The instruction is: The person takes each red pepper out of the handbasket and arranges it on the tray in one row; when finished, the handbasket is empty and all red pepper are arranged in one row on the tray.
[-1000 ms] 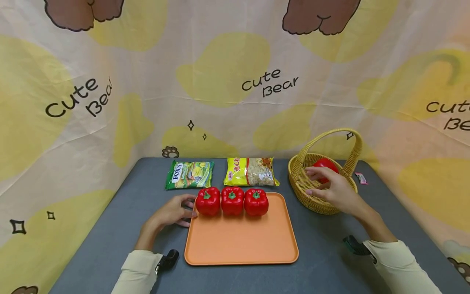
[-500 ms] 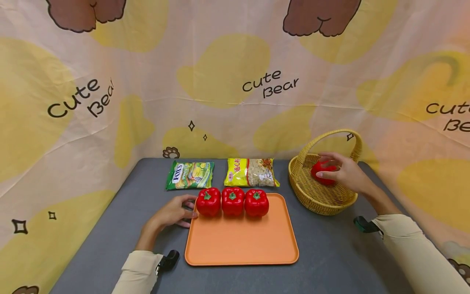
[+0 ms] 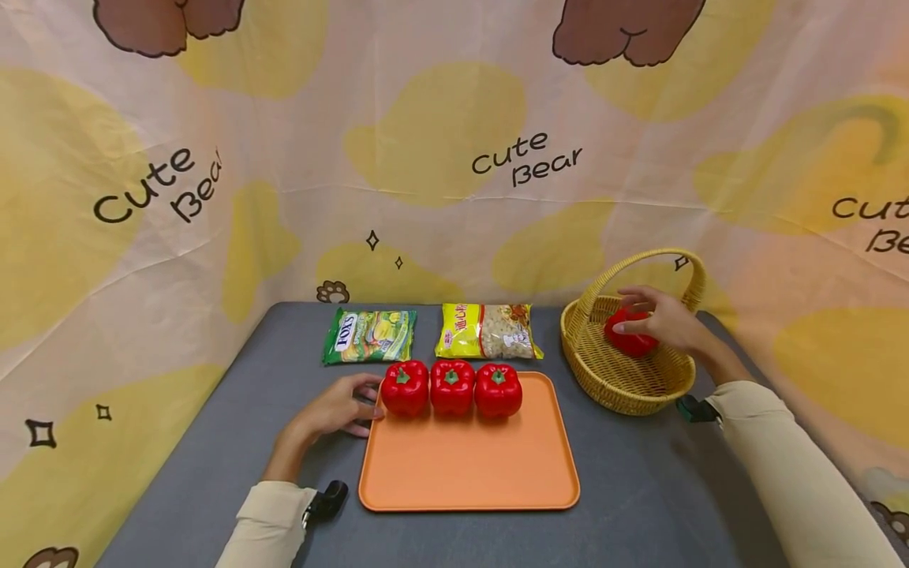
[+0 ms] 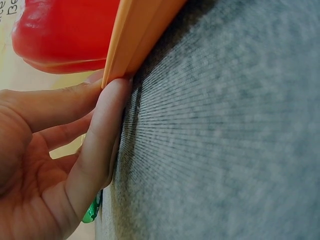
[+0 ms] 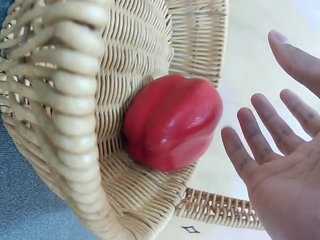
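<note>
A red pepper (image 3: pixel 628 341) lies in a wicker basket (image 3: pixel 625 390) at the back right. My right hand (image 3: pixel 656 315) hovers over it with fingers spread; the right wrist view shows the straight fingers (image 5: pixel 260 135) just beside the pepper (image 5: pixel 172 122), not gripping it. Three red peppers (image 3: pixel 451 386) stand in a row on the far edge of an orange tray (image 3: pixel 469 465). My left hand (image 3: pixel 355 406) rests on the table with its fingers (image 4: pixel 100 130) against the tray's left rim (image 4: pixel 140 30), next to the leftmost pepper (image 4: pixel 65 35).
Two snack bags lie behind the tray, a green one (image 3: pixel 369 335) and a yellow one (image 3: pixel 486 331). The basket's arched handle (image 3: pixel 642 264) spans over my right hand. A printed cloth backdrop (image 3: pixel 454 158) closes off the grey table (image 3: pixel 639 489) at the back and sides.
My right hand moved from the basket's near rim farther back, under the handle and over the pepper inside. The left hand and the tray stayed put.
</note>
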`<state>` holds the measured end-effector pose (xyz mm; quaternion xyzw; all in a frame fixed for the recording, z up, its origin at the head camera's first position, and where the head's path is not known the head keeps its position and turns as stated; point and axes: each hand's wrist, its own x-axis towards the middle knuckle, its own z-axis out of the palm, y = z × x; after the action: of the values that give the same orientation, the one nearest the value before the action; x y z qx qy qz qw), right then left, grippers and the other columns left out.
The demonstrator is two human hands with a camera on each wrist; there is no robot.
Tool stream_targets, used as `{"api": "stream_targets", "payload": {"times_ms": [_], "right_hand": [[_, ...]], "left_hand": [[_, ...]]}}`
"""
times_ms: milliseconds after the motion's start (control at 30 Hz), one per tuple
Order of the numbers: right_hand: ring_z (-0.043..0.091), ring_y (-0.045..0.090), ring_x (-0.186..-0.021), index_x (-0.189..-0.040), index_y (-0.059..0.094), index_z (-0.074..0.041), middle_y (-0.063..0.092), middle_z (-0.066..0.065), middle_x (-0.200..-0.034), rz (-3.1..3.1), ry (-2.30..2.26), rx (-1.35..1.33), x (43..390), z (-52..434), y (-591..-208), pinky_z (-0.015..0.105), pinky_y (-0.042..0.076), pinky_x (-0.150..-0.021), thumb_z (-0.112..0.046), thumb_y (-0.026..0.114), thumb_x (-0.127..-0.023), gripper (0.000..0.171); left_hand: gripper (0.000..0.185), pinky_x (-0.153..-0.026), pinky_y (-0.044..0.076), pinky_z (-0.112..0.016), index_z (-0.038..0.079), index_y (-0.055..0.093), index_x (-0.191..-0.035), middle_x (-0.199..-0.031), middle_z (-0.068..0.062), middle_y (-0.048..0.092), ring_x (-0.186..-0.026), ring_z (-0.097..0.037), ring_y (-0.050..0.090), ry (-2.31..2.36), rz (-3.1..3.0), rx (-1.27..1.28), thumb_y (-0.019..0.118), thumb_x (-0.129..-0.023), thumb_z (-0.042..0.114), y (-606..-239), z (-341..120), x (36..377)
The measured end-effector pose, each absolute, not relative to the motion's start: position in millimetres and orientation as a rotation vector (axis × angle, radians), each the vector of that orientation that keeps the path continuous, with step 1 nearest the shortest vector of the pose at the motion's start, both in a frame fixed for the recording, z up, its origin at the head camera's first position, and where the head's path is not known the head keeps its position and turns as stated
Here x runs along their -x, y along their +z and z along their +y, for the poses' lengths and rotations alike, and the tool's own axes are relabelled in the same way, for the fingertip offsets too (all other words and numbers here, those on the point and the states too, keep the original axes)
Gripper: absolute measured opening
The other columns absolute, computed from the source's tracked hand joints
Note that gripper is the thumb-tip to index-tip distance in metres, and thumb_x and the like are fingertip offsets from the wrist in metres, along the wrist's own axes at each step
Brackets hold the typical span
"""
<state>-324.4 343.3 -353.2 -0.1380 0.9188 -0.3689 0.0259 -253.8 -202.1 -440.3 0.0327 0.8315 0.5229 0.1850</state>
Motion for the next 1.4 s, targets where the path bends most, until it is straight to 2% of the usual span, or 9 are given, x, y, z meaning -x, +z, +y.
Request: {"api": "stream_targets", "payload": {"times_ms": [233, 500, 600, 800, 867, 933, 1033, 1233, 1400], "right_hand": [[0.047, 0.036, -0.133, -0.150, 0.030, -0.006, 0.040, 0.024, -0.146, 2.792, -1.115, 0.397, 334, 348, -358, 0.062, 0.038, -0.103, -0.034, 0.075, -0.086, 0.083], [0.046, 0.038, -0.132, -0.149, 0.031, -0.003, 0.040, 0.026, -0.145, 2.780, -1.073, 0.386, 340, 353, -367, 0.059, 0.040, -0.103, -0.029, 0.075, -0.086, 0.081], [0.043, 0.043, -0.128, -0.148, 0.033, -0.004, 0.044, 0.024, -0.142, 2.778, -1.084, 0.383, 340, 353, -369, 0.053, 0.043, -0.101, -0.027, 0.075, -0.086, 0.079], [0.034, 0.053, -0.120, -0.145, 0.040, -0.005, 0.056, 0.020, -0.129, 2.764, -1.142, 0.378, 339, 349, -367, 0.029, 0.048, -0.091, -0.020, 0.078, -0.082, 0.075], [0.036, 0.050, -0.123, -0.145, 0.040, -0.004, 0.055, 0.022, -0.132, 2.753, -1.155, 0.403, 339, 348, -367, 0.033, 0.047, -0.096, -0.018, 0.079, -0.081, 0.076], [0.039, 0.045, -0.129, -0.144, 0.040, -0.002, 0.051, 0.024, -0.136, 2.741, -1.157, 0.440, 340, 346, -368, 0.043, 0.043, -0.103, -0.016, 0.080, -0.080, 0.077], [0.043, 0.042, -0.131, -0.145, 0.039, -0.001, 0.044, 0.026, -0.143, 2.725, -1.103, 0.468, 339, 344, -370, 0.050, 0.040, -0.105, -0.016, 0.080, -0.080, 0.078], [0.040, 0.052, -0.118, -0.145, 0.041, -0.004, 0.042, 0.027, -0.144, 2.720, -1.000, 0.469, 340, 343, -376, 0.041, 0.051, -0.091, -0.016, 0.081, -0.078, 0.080], [0.040, 0.054, -0.114, -0.143, 0.043, -0.002, 0.046, 0.028, -0.138, 2.723, -0.986, 0.498, 340, 343, -377, 0.040, 0.053, -0.087, -0.010, 0.081, -0.075, 0.079]], "left_hand": [[0.058, -0.064, 0.061, -0.040, 0.004, 0.049, -0.137, -0.111, -0.017, 0.054, -0.081, -0.022, 0.065, 1.499, 2.333, -0.089, 0.072, -0.084, 0.006, -440, -202, 255], [0.057, -0.064, 0.061, -0.041, 0.003, 0.049, -0.136, -0.110, -0.017, 0.054, -0.081, -0.022, 0.066, 1.521, 2.318, -0.102, 0.072, -0.084, 0.005, -442, -202, 256], [0.056, -0.064, 0.061, -0.041, 0.004, 0.050, -0.136, -0.110, -0.017, 0.054, -0.080, -0.022, 0.065, 1.524, 2.316, -0.099, 0.072, -0.084, 0.005, -443, -202, 257], [0.055, -0.064, 0.061, -0.041, 0.003, 0.050, -0.136, -0.109, -0.017, 0.054, -0.080, -0.022, 0.065, 1.531, 2.312, -0.110, 0.071, -0.084, 0.003, -443, -202, 257], [0.055, -0.064, 0.061, -0.041, 0.003, 0.050, -0.136, -0.110, -0.018, 0.054, -0.080, -0.022, 0.065, 1.530, 2.313, -0.111, 0.071, -0.084, 0.003, -443, -203, 257], [0.055, -0.064, 0.061, -0.041, 0.003, 0.050, -0.136, -0.110, -0.018, 0.054, -0.080, -0.022, 0.065, 1.529, 2.314, -0.111, 0.071, -0.084, 0.003, -442, -203, 257], [0.056, -0.064, 0.061, -0.041, 0.003, 0.050, -0.136, -0.110, -0.018, 0.054, -0.080, -0.022, 0.065, 1.529, 2.315, -0.109, 0.071, -0.084, 0.004, -442, -203, 256], [0.056, -0.064, 0.061, -0.041, 0.003, 0.050, -0.136, -0.110, -0.017, 0.054, -0.081, -0.022, 0.066, 1.534, 2.310, -0.108, 0.071, -0.085, 0.004, -443, -203, 256], [0.056, -0.064, 0.061, -0.042, 0.003, 0.049, -0.136, -0.109, -0.018, 0.054, -0.081, -0.022, 0.066, 1.536, 2.309, -0.109, 0.072, -0.084, 0.004, -443, -203, 256]]}}
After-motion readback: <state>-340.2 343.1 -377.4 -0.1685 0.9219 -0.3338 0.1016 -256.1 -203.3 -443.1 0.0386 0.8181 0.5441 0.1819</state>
